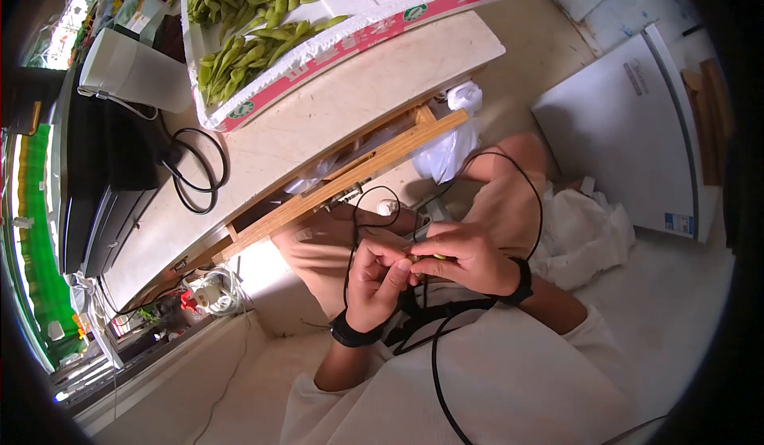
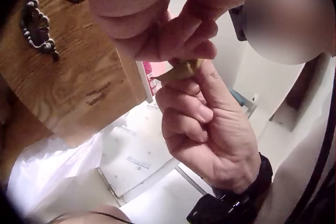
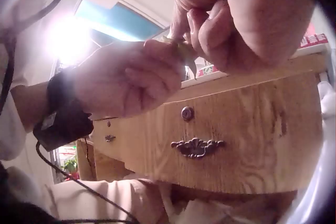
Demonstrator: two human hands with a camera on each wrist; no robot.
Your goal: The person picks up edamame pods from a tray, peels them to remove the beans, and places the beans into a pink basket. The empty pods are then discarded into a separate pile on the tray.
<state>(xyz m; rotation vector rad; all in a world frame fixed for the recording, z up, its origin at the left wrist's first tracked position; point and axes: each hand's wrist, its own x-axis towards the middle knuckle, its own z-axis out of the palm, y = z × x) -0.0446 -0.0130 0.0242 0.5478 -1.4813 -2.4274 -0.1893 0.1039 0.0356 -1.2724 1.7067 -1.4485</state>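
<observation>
Bench, far left edge: a black machine (image 1: 103, 167) sits beside a white casing (image 1: 131, 71), and a black cable (image 1: 195, 171) loops on the bare top just to their right.
Bench, back edge: a white foam box (image 1: 342, 43) with red-and-green print on its wall holds heaps of green pods (image 1: 239, 55).
Bench top: pale stone (image 1: 358, 103) runs from the box to the front edge.
Bench, front edge: a wooden drawer front (image 3: 236, 129) carries an ornate metal handle (image 3: 197, 148) with a small round lock (image 3: 187, 112) above it.
Below the front edge: a white plastic bag (image 1: 450, 147) hangs or lies near the drawer's right end.
Left hand (image 1: 380, 279): raised over the lap in front of the bench. It wears a black wristband, and its curled fingers (image 2: 173, 35) are clamped on one end of a bean pod.
Bean pod (image 2: 181, 69): small and yellow-green, held in the air between the two hands, below and in front of the drawer and well apart from the box.
Right hand (image 1: 469, 258): touching the left hand. It also wears a black wristband, and its thumb and curled fingers (image 2: 184, 108) pinch the other end of the bean pod.
Floor, far right: a white appliance (image 1: 629, 143) lies flat, with crumpled white cloth (image 1: 585, 222) beside the person's knee.
</observation>
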